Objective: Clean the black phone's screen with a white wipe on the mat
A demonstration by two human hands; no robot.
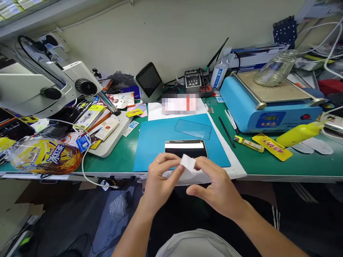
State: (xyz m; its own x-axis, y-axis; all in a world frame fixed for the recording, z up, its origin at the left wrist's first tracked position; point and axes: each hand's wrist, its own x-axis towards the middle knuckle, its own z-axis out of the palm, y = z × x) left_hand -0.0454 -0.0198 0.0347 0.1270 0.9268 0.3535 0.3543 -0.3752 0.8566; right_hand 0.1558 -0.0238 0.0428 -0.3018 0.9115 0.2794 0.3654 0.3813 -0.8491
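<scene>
My left hand (163,175) pinches a small white square piece (188,163), perhaps paper or a wipe, between thumb and fingers. On the other side, my right hand (214,185) has its thumb spread away from the fingers, and its fingertips reach the right edge of the white piece. Just beyond my hands a phone (185,147) with a dark face and a bright band of reflection lies on a blue mat (150,142). Behind it rests a clear screen protector (193,129) with a black border. My fingers cover part of the phone's near edge.
A blue heating plate machine (241,107) carries a glass jar (276,67) at right. Near it lie a black pry stick (226,132), white tweezers (231,120) and a yellow bottle (300,134). At left stand a microscope arm (72,78) and a drink bottle (45,155).
</scene>
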